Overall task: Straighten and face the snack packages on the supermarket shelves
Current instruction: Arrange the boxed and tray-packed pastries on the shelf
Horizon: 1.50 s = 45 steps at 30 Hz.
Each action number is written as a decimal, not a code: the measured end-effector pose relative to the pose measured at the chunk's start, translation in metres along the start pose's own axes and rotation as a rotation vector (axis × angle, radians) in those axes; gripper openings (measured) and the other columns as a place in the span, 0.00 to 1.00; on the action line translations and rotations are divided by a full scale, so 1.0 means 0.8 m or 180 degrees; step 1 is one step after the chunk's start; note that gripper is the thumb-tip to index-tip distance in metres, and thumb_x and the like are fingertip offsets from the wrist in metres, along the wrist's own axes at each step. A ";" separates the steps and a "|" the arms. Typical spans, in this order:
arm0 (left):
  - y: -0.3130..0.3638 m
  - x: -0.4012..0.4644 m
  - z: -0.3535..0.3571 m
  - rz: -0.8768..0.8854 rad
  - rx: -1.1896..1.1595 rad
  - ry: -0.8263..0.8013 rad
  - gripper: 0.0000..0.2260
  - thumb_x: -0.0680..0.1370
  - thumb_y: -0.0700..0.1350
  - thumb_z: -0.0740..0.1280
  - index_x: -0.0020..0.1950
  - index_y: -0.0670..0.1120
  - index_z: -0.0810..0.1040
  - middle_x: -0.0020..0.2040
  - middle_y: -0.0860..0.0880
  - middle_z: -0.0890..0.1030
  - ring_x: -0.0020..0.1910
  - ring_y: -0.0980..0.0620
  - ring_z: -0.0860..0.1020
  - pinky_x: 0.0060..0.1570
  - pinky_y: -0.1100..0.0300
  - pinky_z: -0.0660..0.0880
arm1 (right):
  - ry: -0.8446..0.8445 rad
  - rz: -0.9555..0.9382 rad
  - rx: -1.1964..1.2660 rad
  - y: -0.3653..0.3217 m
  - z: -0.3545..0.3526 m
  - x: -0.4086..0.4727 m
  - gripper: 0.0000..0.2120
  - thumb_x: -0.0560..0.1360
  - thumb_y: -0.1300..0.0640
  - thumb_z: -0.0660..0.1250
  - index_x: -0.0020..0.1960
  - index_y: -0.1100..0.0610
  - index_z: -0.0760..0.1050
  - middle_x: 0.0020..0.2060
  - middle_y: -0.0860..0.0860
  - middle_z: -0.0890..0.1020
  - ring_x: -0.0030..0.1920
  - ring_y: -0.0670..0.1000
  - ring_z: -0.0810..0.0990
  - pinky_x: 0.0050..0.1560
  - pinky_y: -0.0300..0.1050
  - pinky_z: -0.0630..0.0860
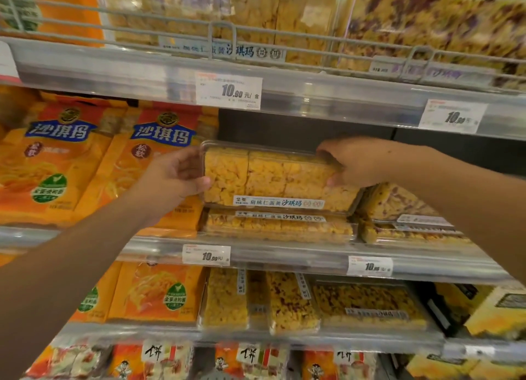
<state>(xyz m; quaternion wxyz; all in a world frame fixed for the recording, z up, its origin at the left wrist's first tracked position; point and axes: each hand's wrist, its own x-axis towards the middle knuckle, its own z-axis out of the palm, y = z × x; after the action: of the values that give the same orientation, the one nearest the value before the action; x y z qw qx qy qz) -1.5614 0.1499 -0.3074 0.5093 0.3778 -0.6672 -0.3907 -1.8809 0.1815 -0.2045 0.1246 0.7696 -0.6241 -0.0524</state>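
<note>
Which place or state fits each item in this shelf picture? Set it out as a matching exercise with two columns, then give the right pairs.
Column 1
1. clear snack tray
2. orange snack bags
3. 10.90 price tag
4. second clear tray

Column 2
A. clipped to the rail of the upper shelf
B. lying flat on the shelf, under the held tray
C. gripped at both ends by the left hand and right hand
D. standing left of the trays

Pairs: 1-C, 2-D, 3-A, 4-B
</note>
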 end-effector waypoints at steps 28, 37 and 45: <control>0.004 -0.013 0.004 -0.0063 -0.0130 -0.0076 0.34 0.61 0.40 0.75 0.62 0.64 0.71 0.54 0.62 0.81 0.55 0.59 0.80 0.47 0.58 0.80 | -0.0411 0.0183 0.0437 0.020 -0.012 -0.015 0.45 0.65 0.40 0.76 0.76 0.46 0.58 0.71 0.48 0.69 0.67 0.53 0.70 0.63 0.47 0.68; -0.007 -0.026 0.007 0.0110 -0.0087 0.0041 0.35 0.63 0.41 0.76 0.65 0.63 0.68 0.55 0.64 0.79 0.59 0.60 0.78 0.56 0.56 0.78 | -0.0355 0.0280 0.0546 0.008 -0.014 -0.024 0.49 0.67 0.39 0.75 0.78 0.47 0.51 0.75 0.49 0.63 0.72 0.54 0.65 0.67 0.48 0.65; -0.067 -0.129 0.068 0.2456 0.2718 0.0365 0.18 0.76 0.42 0.62 0.66 0.43 0.70 0.68 0.42 0.69 0.69 0.42 0.68 0.70 0.53 0.61 | 0.0792 -0.0364 0.0033 -0.053 0.040 -0.131 0.40 0.74 0.41 0.66 0.78 0.47 0.47 0.78 0.50 0.52 0.77 0.55 0.48 0.73 0.53 0.45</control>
<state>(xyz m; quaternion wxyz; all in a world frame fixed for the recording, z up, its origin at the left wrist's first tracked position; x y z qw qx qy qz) -1.5888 0.2289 -0.4053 0.4526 0.2998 -0.8266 0.1483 -1.8711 0.2877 -0.2539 0.1938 0.8051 -0.5591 0.0396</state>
